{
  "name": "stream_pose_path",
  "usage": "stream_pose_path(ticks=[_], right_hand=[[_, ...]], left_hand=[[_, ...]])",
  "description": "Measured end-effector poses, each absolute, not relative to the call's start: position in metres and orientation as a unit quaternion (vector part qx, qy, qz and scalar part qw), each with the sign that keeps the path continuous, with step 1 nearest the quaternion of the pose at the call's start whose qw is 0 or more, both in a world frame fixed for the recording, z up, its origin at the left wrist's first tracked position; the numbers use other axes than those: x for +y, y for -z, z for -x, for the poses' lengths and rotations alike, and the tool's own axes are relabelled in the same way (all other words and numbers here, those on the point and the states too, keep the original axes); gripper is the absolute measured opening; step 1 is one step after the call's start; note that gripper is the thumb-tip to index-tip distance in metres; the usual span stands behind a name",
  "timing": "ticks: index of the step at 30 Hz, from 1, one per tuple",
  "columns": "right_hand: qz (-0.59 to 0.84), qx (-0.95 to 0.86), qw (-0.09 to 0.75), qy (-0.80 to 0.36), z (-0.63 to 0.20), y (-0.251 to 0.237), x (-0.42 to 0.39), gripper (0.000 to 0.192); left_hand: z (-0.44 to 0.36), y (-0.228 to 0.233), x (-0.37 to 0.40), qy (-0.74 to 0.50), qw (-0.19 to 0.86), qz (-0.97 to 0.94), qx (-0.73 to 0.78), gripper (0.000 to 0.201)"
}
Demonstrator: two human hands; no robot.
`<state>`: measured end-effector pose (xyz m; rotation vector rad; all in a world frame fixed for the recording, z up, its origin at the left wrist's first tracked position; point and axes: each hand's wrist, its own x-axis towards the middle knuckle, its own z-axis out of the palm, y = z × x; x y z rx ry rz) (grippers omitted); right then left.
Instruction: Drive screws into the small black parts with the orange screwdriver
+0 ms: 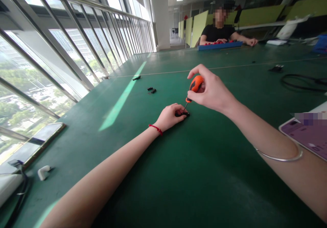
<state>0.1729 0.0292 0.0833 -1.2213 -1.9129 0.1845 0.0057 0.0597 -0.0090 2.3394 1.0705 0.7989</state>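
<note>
My left hand (170, 116) rests on the green tabletop, its fingers closed on a small black part (184, 114) that lies flat; what kind of part it is I cannot make out. Above it, my right hand (208, 88) grips an orange and black screwdriver (196, 84) by the handle, thumb on the near side and index finger raised and curved over it. The screwdriver tilts slightly, and its thin shaft runs down to the black part by my left fingertips. Whether the tip sits in a screw is too small to tell.
Small black pieces (153, 91) lie farther left, with another (136, 78) beyond. A phone (306, 136) is at right, a tablet-like device (38, 143) and white earbud (44, 172) at left. A black cable (301, 81) lies right. Across the table a person (218, 32) sits behind a blue tray (219, 45).
</note>
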Motion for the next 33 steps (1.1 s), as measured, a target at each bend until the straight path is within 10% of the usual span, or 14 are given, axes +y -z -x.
stream_pose_path(ticks=[33], right_hand=[[0.482,-0.754,0.412,-0.170,-0.1705,-0.0801,0.0306,0.013]], left_hand=[[-0.0055,0.0122,0.0613,-0.297,0.229,-0.845,0.382,0.013]])
